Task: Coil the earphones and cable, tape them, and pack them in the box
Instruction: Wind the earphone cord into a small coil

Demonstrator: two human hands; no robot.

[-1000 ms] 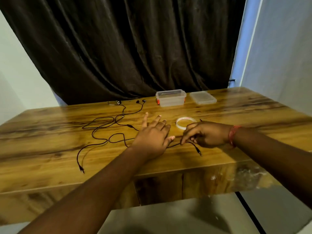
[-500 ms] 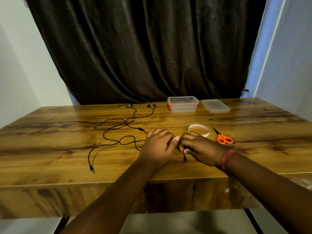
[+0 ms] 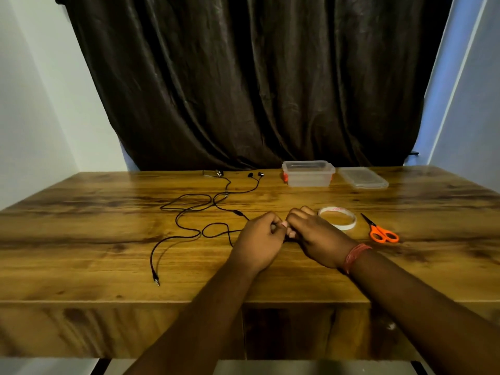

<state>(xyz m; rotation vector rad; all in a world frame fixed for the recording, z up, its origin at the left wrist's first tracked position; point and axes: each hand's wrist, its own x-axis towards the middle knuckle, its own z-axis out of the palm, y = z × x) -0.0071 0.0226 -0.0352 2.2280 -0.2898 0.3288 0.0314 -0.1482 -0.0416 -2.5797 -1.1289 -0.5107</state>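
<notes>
Black earphones [image 3: 255, 174] lie at the far side of the wooden table [image 3: 81, 239], their thin wire looping toward me. A second black cable [image 3: 176, 235] snakes across the left, its jack plug [image 3: 156, 280] near the front edge. My left hand [image 3: 259, 240] and my right hand [image 3: 315, 236] meet at the table's middle, fingers curled, pinching a cable end between them; the end itself is hidden. A tape roll [image 3: 338, 217] lies just right of my right hand. The clear box [image 3: 308, 173] stands open at the back, its lid [image 3: 362, 177] beside it.
Orange-handled scissors [image 3: 381, 231] lie right of the tape. A dark curtain [image 3: 243, 77] hangs behind the table. A small metal clip-like piece [image 3: 213, 173] sits at the back left of the earbuds.
My left hand went from flat with spread fingers to curled, and both hands closed together on the cable end. The dangling plug seen below my right hand is now hidden.
</notes>
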